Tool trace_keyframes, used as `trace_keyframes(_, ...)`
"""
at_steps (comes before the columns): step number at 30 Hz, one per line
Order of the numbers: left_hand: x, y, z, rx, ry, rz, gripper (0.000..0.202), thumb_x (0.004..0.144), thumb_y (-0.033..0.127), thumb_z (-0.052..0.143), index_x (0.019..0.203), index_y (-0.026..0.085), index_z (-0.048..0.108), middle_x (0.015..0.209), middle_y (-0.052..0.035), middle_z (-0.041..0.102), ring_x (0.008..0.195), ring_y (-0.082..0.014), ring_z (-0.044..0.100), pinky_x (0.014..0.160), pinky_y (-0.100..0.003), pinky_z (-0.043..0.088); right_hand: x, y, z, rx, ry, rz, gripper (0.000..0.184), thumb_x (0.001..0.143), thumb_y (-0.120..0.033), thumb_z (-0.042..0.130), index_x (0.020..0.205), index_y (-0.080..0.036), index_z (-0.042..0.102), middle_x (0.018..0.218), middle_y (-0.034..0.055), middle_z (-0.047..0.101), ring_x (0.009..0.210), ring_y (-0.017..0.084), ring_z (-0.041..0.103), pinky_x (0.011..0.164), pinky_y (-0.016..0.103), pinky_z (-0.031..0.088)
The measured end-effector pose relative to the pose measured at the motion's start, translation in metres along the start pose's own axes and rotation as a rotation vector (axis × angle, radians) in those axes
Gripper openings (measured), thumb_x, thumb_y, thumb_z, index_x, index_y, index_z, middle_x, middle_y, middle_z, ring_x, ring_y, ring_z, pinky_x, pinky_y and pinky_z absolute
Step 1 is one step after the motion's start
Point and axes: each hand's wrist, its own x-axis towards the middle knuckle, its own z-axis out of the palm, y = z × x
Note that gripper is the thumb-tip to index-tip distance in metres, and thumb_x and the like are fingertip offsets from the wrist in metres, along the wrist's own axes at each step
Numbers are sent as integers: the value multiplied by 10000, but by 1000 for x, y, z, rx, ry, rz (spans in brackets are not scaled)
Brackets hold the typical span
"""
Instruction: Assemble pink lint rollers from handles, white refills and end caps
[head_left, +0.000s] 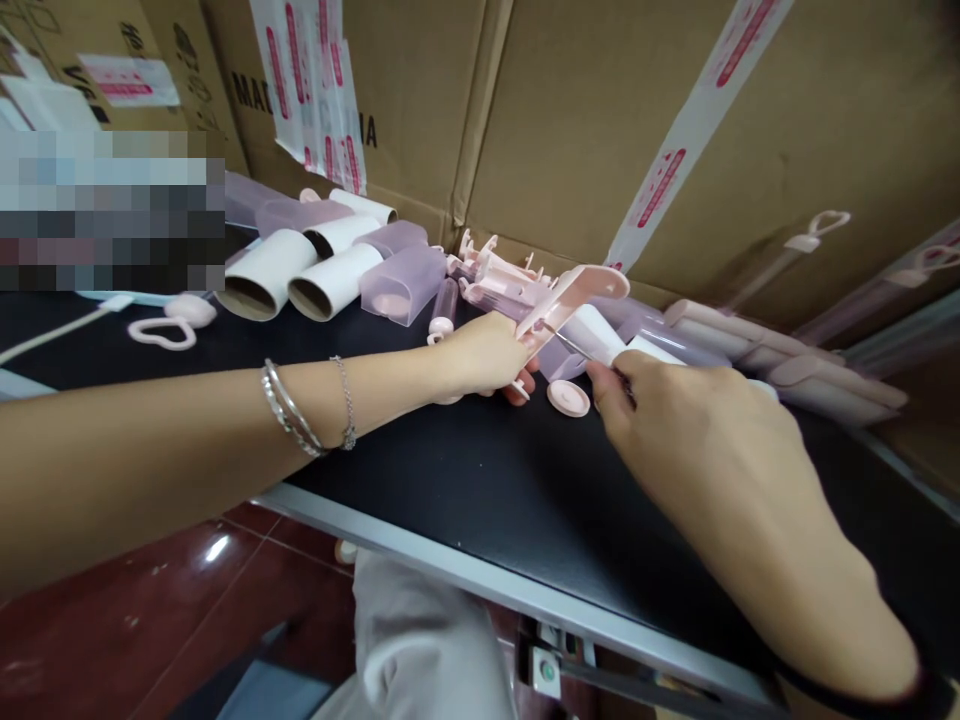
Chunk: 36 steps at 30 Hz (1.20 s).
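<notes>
My left hand (484, 350) is closed around a pale pink plastic piece (596, 285) with a long rounded end, raised above the black surface. In my right hand (697, 430) is what looks like a screwdriver (570, 342), its thin metal shaft reaching the pink piece. The tip is too small to make out, and my fingers mostly cover the dark handle. Just below the pink piece lies a round pink cap (568, 398). Behind my left hand are pink clip-like parts (499, 272) and a small clear tube (445, 300) with a pink end.
White tubes (266, 268) and translucent purple sleeves (405, 280) stand along the back left of the black work surface (450, 480). More pink-ended tubes (832, 380) lie at right. A heart-shaped loop (161, 335) lies at left. Cardboard boxes (637, 100) form the back; a metal edge (420, 560) runs in front.
</notes>
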Motion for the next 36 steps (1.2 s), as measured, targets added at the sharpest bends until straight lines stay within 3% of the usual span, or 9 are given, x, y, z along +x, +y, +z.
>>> trace_keyframes(11, -3, 1, -4, 92, -6, -52, 292, 870, 383, 450, 709, 143, 496, 574, -20, 601, 435, -99, 557, 389, -171, 254, 7, -3, 5, 39, -24, -101, 395, 934, -273, 237, 866, -112, 591, 618, 135, 616, 564, 197, 611, 484, 228, 298)
trace_keyframes(18, -2, -2, -10, 6, -47, -25, 315, 883, 420, 426, 733, 148, 476, 563, 6, 559, 443, -81, 548, 364, -147, 236, 9, 8, 14, 43, 115, -49, 403, 920, -363, 288, 869, -142, 621, 645, 91, 630, 545, 164, 596, 478, 212, 261)
trace_keyframes(23, -3, -2, -10, -28, -53, -1, 325, 895, 411, 411, 723, 142, 471, 554, 6, 547, 441, -71, 540, 353, -138, 228, 4, 3, 14, 31, 93, 15, 436, 921, -383, 277, 861, -143, 636, 621, 84, 620, 527, 152, 582, 490, 213, 278)
trace_keyframes(36, -4, 0, -15, -37, -137, -6, 320, 885, 406, 437, 703, 143, 458, 519, 8, 532, 409, -72, 517, 339, -144, 205, 7, 2, 24, -6, 43, -45, 407, 933, -379, 267, 887, -152, 601, 647, 72, 634, 515, 140, 575, 482, 212, 270)
